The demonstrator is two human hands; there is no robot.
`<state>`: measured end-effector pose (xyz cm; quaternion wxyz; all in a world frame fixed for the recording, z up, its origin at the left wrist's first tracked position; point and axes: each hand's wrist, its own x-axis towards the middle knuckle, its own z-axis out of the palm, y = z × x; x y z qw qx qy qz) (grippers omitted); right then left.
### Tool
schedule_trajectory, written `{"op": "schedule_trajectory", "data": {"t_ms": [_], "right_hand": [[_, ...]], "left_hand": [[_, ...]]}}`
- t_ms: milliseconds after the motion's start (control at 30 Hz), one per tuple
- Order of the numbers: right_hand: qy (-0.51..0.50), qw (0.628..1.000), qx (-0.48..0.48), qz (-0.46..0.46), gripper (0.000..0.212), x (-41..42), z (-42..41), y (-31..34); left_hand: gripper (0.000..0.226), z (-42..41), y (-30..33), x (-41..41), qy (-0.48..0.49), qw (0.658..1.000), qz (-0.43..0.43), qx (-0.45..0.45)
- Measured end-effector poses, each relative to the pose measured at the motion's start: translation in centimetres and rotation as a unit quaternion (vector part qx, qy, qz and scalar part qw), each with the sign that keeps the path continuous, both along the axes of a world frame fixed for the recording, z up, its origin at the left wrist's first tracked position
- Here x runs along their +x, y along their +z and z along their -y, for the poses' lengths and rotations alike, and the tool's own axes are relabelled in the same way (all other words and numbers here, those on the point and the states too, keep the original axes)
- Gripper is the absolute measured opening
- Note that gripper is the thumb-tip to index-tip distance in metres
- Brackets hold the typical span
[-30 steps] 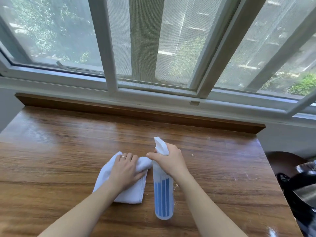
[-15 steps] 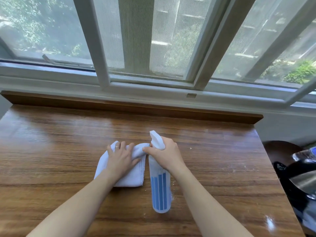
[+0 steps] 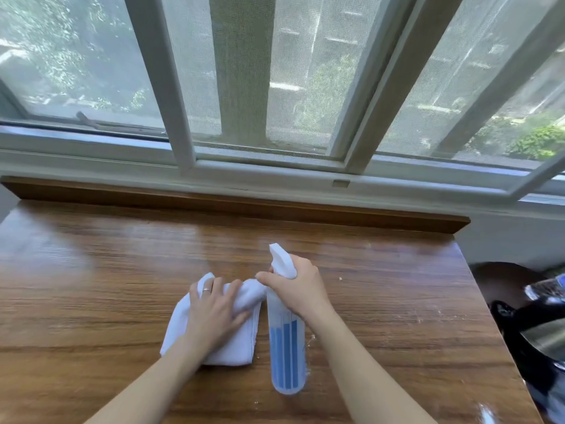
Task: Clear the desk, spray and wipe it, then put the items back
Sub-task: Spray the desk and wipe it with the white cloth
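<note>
The desk (image 3: 107, 286) is a warm brown wood with darker grain streaks running across it and pale glare patches toward the window, and a few whitish specks dot its right side. The folded cloth (image 3: 238, 347) is plain white, while the spray bottle (image 3: 287, 356) has a white head and a clear, faintly bluish body marked with blue vertical stripes. The window frame (image 3: 275, 169) is white to pale grey, and the blurred things at the right edge (image 3: 535, 325) look mostly black.

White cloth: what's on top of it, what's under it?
The left hand rests on the white cloth, fingers spread. Under it only the wooden desk shows; anything beneath the cloth is hidden.
</note>
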<state>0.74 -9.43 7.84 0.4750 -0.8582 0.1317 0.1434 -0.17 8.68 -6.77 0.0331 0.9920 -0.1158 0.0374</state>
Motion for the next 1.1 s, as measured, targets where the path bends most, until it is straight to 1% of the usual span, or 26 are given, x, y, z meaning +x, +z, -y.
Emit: {"op": "schedule_trajectory", "data": {"t_ms": [67,167,367,467,500,567,600,667,733,833,1000,1100], "right_hand": [[0.002,1.000,-0.003,0.003,0.043,0.2,0.0,0.0],[0.007,1.000,-0.006,0.007,0.042,0.6,-0.1,-0.1],[0.011,1.000,-0.012,0.005,0.032,1.3,-0.2,-0.4],[0.016,1.000,-0.004,0.006,0.033,1.5,-0.3,-0.4],[0.016,1.000,-0.001,0.006,0.033,1.5,-0.3,-0.5],[0.016,1.000,0.001,0.004,0.029,1.6,-0.2,-0.5],[0.016,1.000,0.002,0.003,0.028,1.6,-0.1,-0.6],[0.016,1.000,0.002,0.005,0.028,1.6,0.1,-0.7],[0.017,1.000,0.000,0.005,0.031,1.7,0.2,-0.8],[0.014,1.000,-0.009,0.003,0.033,1.9,0.1,-1.0],[0.011,1.000,-0.009,-0.002,0.035,2.4,-0.1,-1.2],[0.011,1.000,-0.013,-0.001,0.035,2.8,-0.1,-1.3]], "left_hand": [[0.056,-0.2,-0.9,-0.4,0.000,1.000,0.022,-0.007],[0.055,0.0,-1.0,0.6,0.008,1.000,0.019,-0.015],[0.062,0.9,1.0,4.8,0.020,0.999,-0.035,-0.015],[0.068,1.4,1.6,7.3,0.028,0.998,-0.061,-0.017],[0.069,1.6,1.8,8.1,0.034,0.996,-0.084,-0.009],[0.064,1.5,1.6,9.5,0.055,0.989,-0.132,0.029],[0.062,1.5,1.4,9.8,0.062,0.987,-0.140,0.044],[0.064,1.5,1.1,9.8,0.068,0.986,-0.145,0.051],[0.065,1.6,1.5,9.1,0.059,0.988,-0.134,0.040],[0.066,1.4,1.5,7.2,0.016,0.997,-0.070,-0.001],[0.059,0.5,-0.4,4.8,-0.010,1.000,0.008,0.006],[0.059,0.7,-0.4,6.0,-0.008,1.000,0.024,0.000]]}}
